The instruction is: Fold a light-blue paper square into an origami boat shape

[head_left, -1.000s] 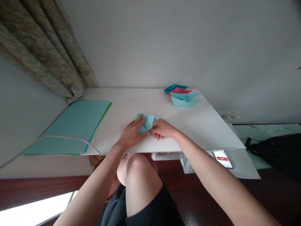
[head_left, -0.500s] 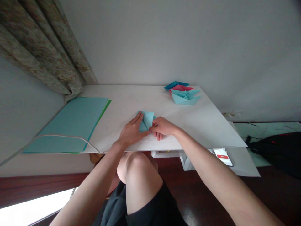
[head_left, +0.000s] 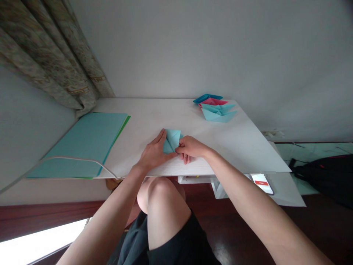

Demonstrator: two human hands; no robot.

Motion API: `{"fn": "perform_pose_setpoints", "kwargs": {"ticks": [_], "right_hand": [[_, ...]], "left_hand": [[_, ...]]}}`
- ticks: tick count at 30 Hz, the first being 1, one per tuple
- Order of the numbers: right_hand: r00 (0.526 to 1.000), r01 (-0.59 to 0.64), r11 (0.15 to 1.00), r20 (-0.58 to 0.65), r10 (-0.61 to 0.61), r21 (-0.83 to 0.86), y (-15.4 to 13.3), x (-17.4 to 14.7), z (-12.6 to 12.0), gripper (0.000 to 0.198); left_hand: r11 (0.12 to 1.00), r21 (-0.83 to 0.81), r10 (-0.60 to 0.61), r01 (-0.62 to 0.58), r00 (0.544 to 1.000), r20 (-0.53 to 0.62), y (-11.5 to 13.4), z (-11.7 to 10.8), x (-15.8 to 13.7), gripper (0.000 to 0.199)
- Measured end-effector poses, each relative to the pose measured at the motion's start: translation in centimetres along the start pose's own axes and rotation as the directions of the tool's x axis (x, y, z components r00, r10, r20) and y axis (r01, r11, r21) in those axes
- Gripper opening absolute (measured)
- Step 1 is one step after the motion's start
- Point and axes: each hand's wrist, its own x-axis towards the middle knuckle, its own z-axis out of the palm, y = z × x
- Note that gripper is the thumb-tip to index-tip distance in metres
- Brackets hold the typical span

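A small folded piece of light blue paper lies on the white table between my hands, with diagonal creases on its upper face. My left hand rests flat along its left side, fingers stretched out and thumb reaching along the near edge. At the right edge, my right hand is closed, pinching the paper's lower right corner between thumb and forefinger. A bit of blue paper sticks out behind the right fingers; the rest of that side is hidden.
Folded paper boats stand at the back right: dark blue, pink and light blue. Large coloured sheets lie at the left under a white cable. A phone sits lower right, near a black bag.
The left fingers have drawn slightly left, from over the paper to its left edge. My right hand keeps its pinch, and the view has shifted slightly.
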Motion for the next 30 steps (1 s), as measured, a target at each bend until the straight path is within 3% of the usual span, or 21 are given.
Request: {"fn": "perform_pose_setpoints", "kwargs": {"ticks": [13, 19, 30], "right_hand": [[1.0, 0.009, 1.0, 0.004, -0.009, 0.016, 0.4, 0.3, 0.0, 0.017], [1.0, -0.026, 0.999, 0.003, 0.025, 0.043, -0.1, 0.1, 0.0, 0.015], [0.999, -0.041, 0.998, 0.015, 0.04, 0.041, -0.7, 0.0, 0.1, 0.015]], "left_hand": [[0.998, -0.019, -0.062, 0.062, 0.998, 0.006, 0.7, -0.3, 0.2, 0.099], [0.995, -0.036, -0.095, 0.095, 0.995, 0.007, 0.6, -0.1, 0.3, 0.087], [0.989, 0.055, -0.141, 0.137, 0.987, 0.077, 1.6, -1.1, 1.1, 0.108]]}}
